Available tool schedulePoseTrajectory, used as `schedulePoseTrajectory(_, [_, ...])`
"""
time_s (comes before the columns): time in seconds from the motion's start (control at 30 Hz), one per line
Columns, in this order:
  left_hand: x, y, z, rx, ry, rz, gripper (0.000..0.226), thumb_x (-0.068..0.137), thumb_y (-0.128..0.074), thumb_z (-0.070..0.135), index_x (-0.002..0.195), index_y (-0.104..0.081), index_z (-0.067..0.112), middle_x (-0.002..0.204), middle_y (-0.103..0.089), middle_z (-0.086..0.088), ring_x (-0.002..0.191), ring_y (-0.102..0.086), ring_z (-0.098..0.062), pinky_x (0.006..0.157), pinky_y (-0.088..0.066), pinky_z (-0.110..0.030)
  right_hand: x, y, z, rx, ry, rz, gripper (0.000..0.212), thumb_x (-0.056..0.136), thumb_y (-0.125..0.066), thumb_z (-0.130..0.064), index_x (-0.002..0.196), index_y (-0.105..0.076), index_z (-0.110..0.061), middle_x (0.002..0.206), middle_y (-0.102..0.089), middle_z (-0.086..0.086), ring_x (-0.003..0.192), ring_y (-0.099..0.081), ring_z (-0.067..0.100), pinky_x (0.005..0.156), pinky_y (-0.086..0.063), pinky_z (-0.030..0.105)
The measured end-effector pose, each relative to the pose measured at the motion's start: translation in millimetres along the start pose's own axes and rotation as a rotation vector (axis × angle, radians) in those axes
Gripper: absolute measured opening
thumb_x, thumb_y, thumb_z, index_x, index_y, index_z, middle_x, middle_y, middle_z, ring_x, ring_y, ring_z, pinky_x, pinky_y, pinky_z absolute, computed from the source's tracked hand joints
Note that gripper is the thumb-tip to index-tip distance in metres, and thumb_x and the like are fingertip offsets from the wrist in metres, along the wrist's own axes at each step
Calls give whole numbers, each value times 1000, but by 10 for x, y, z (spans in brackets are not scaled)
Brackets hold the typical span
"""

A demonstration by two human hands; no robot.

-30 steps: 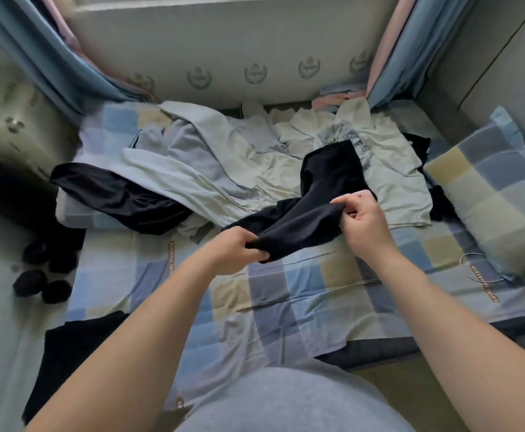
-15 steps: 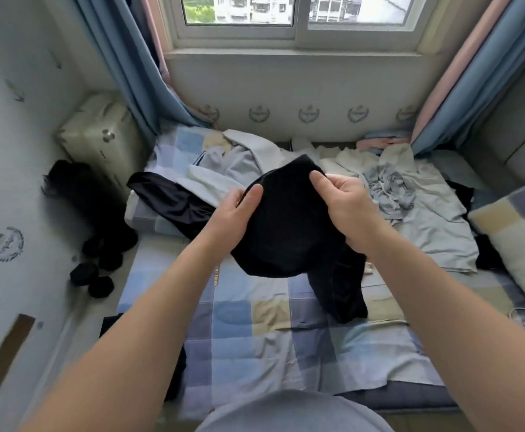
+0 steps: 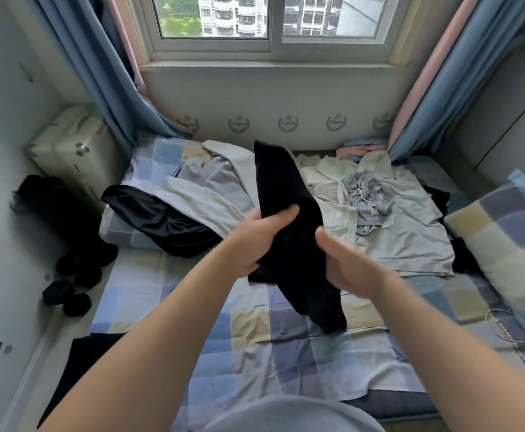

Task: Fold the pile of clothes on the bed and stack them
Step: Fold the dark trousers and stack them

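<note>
Together, left hand (image 3: 256, 241) and right hand (image 3: 350, 265) grip one black garment (image 3: 281, 185).

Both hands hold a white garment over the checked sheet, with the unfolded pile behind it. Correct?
No. The head view shows the garment is black, not white. The left hand and right hand do hold it over the checked sheet, the unfolded pile behind.

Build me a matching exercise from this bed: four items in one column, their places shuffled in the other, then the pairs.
1 dull black garment
2 crumpled grey garment
3 checked pillow
4 shiny black garment

A at the right edge of the bed
B held by left hand and right hand
C draped at the bed's left side
D bunched on the pale shirt

Pairs: 1-B, 2-D, 3-A, 4-C
</note>
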State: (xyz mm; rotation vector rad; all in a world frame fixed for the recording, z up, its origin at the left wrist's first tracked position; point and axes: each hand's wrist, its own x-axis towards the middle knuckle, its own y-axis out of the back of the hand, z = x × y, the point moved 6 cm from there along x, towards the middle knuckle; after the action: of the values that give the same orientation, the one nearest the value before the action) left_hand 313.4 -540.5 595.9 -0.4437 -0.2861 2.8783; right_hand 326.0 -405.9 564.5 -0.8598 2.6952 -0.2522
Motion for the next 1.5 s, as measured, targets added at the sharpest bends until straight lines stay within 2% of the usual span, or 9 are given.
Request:
schedulePoseTrajectory(0.17, [278, -254, 257, 13, -87, 199, 12, 100, -61, 23, 97, -67, 14, 92, -76, -6, 90, -72, -23, 85, -59, -37, -87, 598, 602, -549, -220, 121, 14, 90, -75, -21, 99, -68, -29, 91, -72, -17, 90, -64, 3, 80, -51, 23])
schedulePoseTrajectory(0.3, [558, -30, 312, 166, -148, 409, 7, 98, -63, 24, 98, -67, 19, 106, -74, -13, 102, -70, -31, 96, -56, -50, -346, 1250, 385, -523, -63, 365, 16, 81, -77, -26, 96, -71, -22, 91, -75, 1, 90, -70, 22, 93, -53, 53])
schedulePoseTrajectory(0.5, [897, -99, 204, 133, -172, 655, 38, 90, -72, 35, 119, -60, 14, 114, -69, -7, 104, -67, -24, 96, -56, -47, -837, 1663, -404, -512, 182, 456, 14, 100, -61, -16, 92, -72, -22, 83, -71, 9, 80, -67, 19, 74, -52, 37])
schedulePoseTrajectory(0.63, [1095, -859, 121, -122, -171, 165, 55, 92, -64, 52, 135, -54, 21, 131, -68, -3, 120, -64, -20, 101, -51, -40, -1023, 1867, -822, -170, 240, 546, 24, 104, -51, -20, 105, -72, -9, 100, -76, 15, 92, -73, 27, 81, -60, 36])
schedulePoseTrajectory(0.83, [1045, -2067, -624, 246, 143, -285, 93, 71, -69, 76, 145, -46, 25, 144, -56, 11, 129, -55, -6, 108, -42, -35, -1123, 2174, -1148, -11, 313, 719, 18, 98, -62, -15, 102, -72, -1, 99, -75, 20, 88, -73, 28, 76, -61, 37])
schedulePoseTrajectory(0.93, [1054, -2476, -831, 360, 8, -241, 52, 80, -76, 33, 128, -63, 19, 124, -70, -1, 117, -65, -15, 102, -52, -41, -1157, 2291, -1151, -63, 337, 778, 8, 93, -69, -11, 93, -72, -4, 90, -73, 18, 83, -70, 27, 79, -59, 41])
schedulePoseTrajectory(1.13, [1134, -2273, -840, 489, -154, -24, 8, 100, -61, 18, 95, -67, 21, 82, -68, 18, 80, -63, -2, 78, -48, -30, -1226, 2716, -1065, -46, 273, 858, 15, 94, -69, -17, 81, -64, -12, 78, -68, 5, 75, -67, 17, 64, -56, 36])
schedulePoseTrajectory(1.33, [1072, -2059, -301, 149, -238, 246, 21, 106, -49, 21, 101, -70, 20, 101, -76, -10, 98, -71, -31, 87, -57, -44, -1209, 2791, -770, 23, 222, 534, 53, 92, -61, -45, 141, -50, -27, 132, -66, -6, 121, -63, 12, 96, -54, 40])
schedulePoseTrajectory(1.5, [1024, -2260, -7, -107, -219, 197, 24, 108, -44, 23, 108, -65, 14, 101, -69, -18, 91, -66, -31, 86, -56, -51, -915, 2219, 147, -207, 18, 254, 61, 76, -80, -39, 131, -56, -31, 127, -67, -13, 122, -60, 7, 99, -49, 27])
